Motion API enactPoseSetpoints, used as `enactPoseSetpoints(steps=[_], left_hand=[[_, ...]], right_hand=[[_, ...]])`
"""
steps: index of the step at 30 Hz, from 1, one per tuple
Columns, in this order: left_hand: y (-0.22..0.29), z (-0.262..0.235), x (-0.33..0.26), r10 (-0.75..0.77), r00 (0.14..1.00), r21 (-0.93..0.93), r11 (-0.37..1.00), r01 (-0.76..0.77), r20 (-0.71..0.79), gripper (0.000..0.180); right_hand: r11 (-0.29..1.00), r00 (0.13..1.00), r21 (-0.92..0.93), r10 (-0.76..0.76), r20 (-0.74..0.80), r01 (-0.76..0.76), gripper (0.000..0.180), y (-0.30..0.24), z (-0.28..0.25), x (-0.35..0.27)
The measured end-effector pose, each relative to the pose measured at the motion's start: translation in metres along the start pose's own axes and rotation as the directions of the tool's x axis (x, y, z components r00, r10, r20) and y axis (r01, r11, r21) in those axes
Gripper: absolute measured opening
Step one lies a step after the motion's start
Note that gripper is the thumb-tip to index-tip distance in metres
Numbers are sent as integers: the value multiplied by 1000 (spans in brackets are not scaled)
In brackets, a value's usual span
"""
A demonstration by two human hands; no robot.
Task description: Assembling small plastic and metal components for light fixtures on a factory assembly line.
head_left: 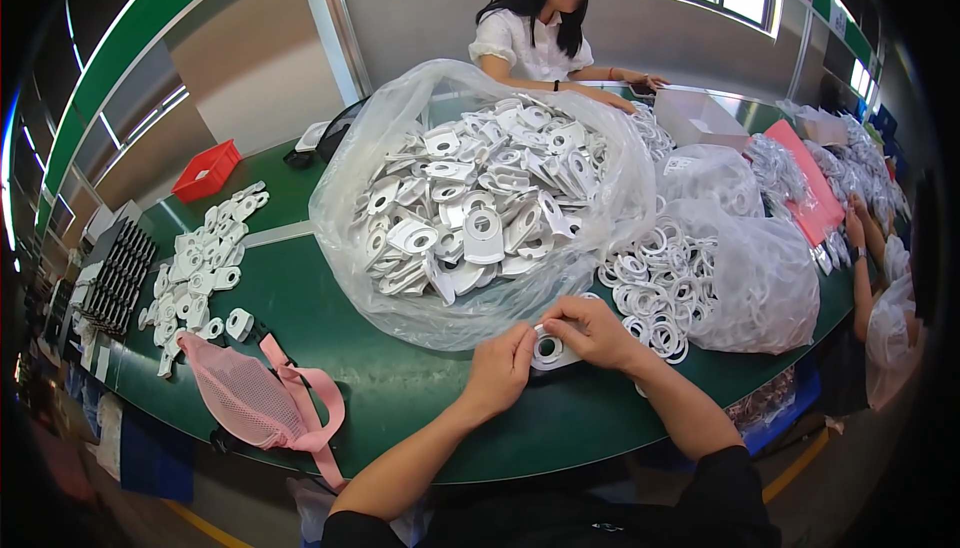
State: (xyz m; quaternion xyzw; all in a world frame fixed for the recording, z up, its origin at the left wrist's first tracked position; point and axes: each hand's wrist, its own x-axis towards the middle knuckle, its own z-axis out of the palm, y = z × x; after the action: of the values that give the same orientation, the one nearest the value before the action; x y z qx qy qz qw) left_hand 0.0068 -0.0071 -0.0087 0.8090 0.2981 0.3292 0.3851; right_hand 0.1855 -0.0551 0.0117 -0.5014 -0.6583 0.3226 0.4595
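Note:
A white plastic part with a round hole (559, 355) is held low over the green table's front, between my two hands. My left hand (497, 370) is closed, its thumb and fingertips pinching the part's left edge. From the other side my right hand (598, 335) grips it with bent fingers, covering its far right portion. Just beyond my hands, a big clear plastic bag (440, 326) lies open, heaped with similar white plastic parts (484, 238). White rings (655, 288) are piled loosely to the right of my right hand.
A pink mesh bag (240, 393) lies at the left front. Behind it are scattered white parts (190, 273), a red bin (207, 170) and stacked black trays (118, 278). Filled plastic bags (755, 283) stand right. A co-worker (535, 33) sits across; another person's hand (856, 223) shows far right.

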Motion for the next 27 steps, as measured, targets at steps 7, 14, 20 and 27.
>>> enactPoseSetpoints(steps=[7,14,20,27], left_hand=[[-4,-2,2,-63,998,-28,998,62,-9,24],[0,16,-3,17,1000,-301,953,-23,-22,37],[4,8,-4,-58,988,-103,992,73,142,36],[-14,-26,10,-99,959,-372,907,197,266,46]], right_hand=[[985,993,122,117,21,-119,12,-1,4,-1],[850,940,503,284,-187,-157,13,10,11,2],[955,924,-130,214,-318,-267,35,-3,10,-3],[984,988,-102,137,-77,-144,20,7,-7,4]])
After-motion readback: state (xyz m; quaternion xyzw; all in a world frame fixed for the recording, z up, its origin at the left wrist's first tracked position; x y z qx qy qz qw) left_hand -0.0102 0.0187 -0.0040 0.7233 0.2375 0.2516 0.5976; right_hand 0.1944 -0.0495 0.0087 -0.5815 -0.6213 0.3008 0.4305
